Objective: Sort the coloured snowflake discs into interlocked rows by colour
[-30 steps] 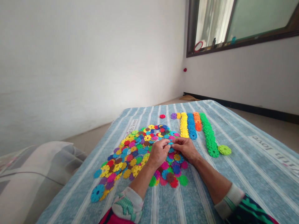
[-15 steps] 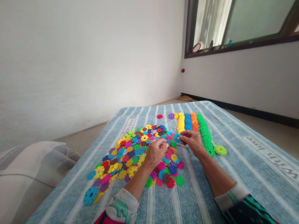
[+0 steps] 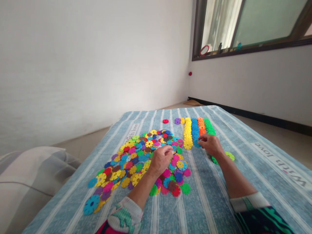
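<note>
My right hand (image 3: 212, 145) pinches a blue notched plastic disc (image 3: 197, 142) at the near end of a row of overlapping blue discs (image 3: 195, 126). Beside that row run a yellow row (image 3: 187, 133), an orange row (image 3: 201, 125) and a green row (image 3: 209, 126), the green one partly hidden behind my hand. Over the mixed pile of coloured flower-shaped discs (image 3: 131, 162) hovers my left hand (image 3: 161, 159), thumb and fingers pressed together; whatever is in them cannot be made out.
Lime-green discs (image 3: 229, 156) lie right of the green row. Single red (image 3: 165, 121), purple (image 3: 177, 121) and dark yellow (image 3: 182, 121) discs lie at the far side. A striped cloth (image 3: 243, 182) covers the table. Draped fabric (image 3: 36, 182) stands at the left.
My right hand has moved right with the blue disc, from the pile's edge to the end of the blue row. My left hand stays nearly in place over the pile.
</note>
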### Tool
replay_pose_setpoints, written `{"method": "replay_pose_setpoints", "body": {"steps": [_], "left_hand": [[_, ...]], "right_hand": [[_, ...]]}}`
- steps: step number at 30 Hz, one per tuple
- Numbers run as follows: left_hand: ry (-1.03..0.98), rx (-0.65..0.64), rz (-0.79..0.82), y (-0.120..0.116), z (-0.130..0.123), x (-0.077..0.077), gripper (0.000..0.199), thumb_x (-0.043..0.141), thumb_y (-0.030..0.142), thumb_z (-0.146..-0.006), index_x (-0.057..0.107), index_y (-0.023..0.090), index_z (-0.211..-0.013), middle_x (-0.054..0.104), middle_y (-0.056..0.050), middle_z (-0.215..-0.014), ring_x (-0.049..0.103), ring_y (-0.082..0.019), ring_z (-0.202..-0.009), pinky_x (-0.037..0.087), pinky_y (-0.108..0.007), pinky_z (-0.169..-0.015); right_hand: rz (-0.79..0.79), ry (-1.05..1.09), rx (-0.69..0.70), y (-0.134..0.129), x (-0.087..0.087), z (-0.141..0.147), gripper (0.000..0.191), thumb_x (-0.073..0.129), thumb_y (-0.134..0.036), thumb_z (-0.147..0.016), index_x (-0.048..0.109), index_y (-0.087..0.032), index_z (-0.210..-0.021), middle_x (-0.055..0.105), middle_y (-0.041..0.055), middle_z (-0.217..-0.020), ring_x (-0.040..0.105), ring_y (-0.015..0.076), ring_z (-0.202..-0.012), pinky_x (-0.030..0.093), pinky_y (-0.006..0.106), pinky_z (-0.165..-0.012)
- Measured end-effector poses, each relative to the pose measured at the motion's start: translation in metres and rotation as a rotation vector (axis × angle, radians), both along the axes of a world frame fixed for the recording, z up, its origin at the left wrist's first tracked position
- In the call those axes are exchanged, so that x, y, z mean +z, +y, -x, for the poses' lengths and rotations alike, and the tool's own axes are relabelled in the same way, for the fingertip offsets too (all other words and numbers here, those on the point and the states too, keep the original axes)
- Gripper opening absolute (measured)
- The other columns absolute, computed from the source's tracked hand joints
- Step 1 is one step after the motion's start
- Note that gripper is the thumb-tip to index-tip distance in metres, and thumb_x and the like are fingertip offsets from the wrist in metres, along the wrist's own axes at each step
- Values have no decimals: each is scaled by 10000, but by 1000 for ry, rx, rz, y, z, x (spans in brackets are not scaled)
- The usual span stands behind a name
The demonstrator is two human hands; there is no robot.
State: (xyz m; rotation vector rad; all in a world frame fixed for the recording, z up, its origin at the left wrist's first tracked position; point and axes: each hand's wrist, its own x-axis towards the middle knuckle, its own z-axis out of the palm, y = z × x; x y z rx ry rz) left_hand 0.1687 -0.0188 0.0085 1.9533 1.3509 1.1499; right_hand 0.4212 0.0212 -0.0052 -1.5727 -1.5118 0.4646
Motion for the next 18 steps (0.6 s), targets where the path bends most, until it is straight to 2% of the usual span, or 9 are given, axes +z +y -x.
{"method": "replay_pose_setpoints", "body": {"steps": [9,18], "left_hand": [[16,-12,2,-2,-1,3,153,536,247,-760,678,190,-758,657,19,-635,628,-146,-616,482,-224,-591],[43,-16,-7,-3,0,2,155,529,244,-763,673,187,-748,644,19,-619,610,-142,-595,467,-225,-581]], "right_hand": [[8,-225,-23,2,-7,3,243,608,-212,-673,747,-219,-872,691,32,-702,645,204,-714,446,284,-655],[15,-366,-39,2,-10,6,348,593,-181,-681,728,-232,-998,709,52,-820,639,220,-786,439,293,-704]]}}
